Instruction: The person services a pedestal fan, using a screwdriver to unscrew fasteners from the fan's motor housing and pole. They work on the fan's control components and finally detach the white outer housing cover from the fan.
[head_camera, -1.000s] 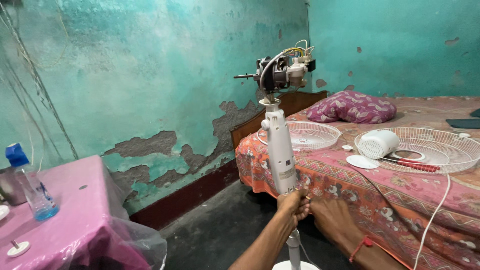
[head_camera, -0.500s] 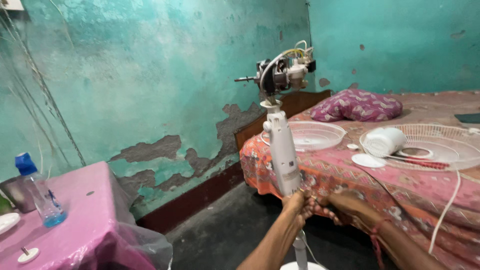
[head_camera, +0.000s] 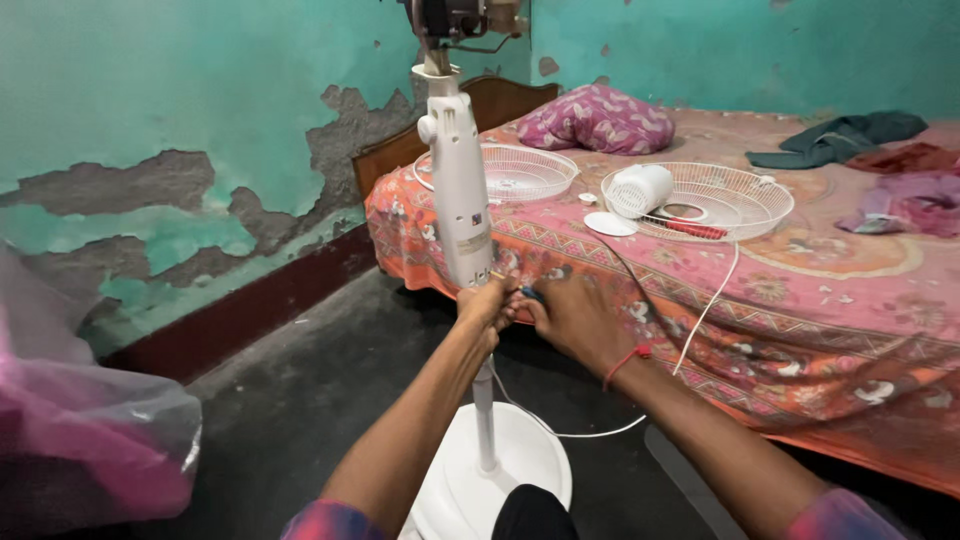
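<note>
We are working on the white fan stand (head_camera: 459, 190), which is standing upright on its round base (head_camera: 500, 470) on the dark floor (head_camera: 300, 370), just beside the bed (head_camera: 800, 300). Our left hand (head_camera: 487, 305) is gripping the lower end of the stand's column. Our right hand (head_camera: 565, 315) is closing around a small tool (head_camera: 528, 293) pressed against the same spot. A white cord (head_camera: 700, 320) is trailing from the bed. Two wire fan guards (head_camera: 700, 200) and a pillow (head_camera: 595, 118) are lying on the bed.
</note>
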